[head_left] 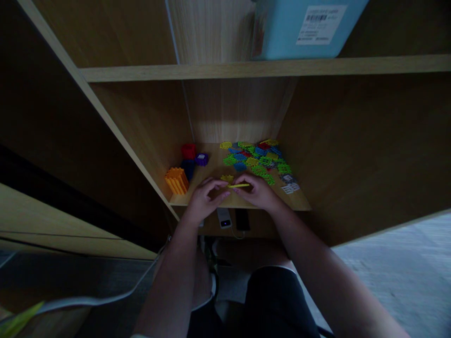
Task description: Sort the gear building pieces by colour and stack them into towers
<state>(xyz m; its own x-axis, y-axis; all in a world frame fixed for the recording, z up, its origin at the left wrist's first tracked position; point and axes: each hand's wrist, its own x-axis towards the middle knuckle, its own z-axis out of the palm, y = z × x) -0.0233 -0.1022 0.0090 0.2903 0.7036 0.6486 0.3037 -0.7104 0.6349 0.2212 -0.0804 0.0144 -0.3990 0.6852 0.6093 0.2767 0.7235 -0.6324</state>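
Note:
Just above the front edge of the low shelf, my two hands meet at a thin yellow plastic piece (239,185), seen nearly edge-on. My right hand (256,190) pinches it between thumb and fingers. The fingertips of my left hand (206,199) close on its left end. Right behind the fingers is a yellow notched piece (227,178). Farther back on the right spreads a loose pile of flat notched pieces (252,161) in green, blue, yellow and red. White pieces (290,188) lie at its near right side.
On the left stand an orange stack (176,180), a red stack (188,151), a dark blue stack (188,169) and a purple stack (202,159). A white device (224,218) and a black phone (242,219) lie below. Overhead, an upper shelf (218,71) bears a blue box (282,33).

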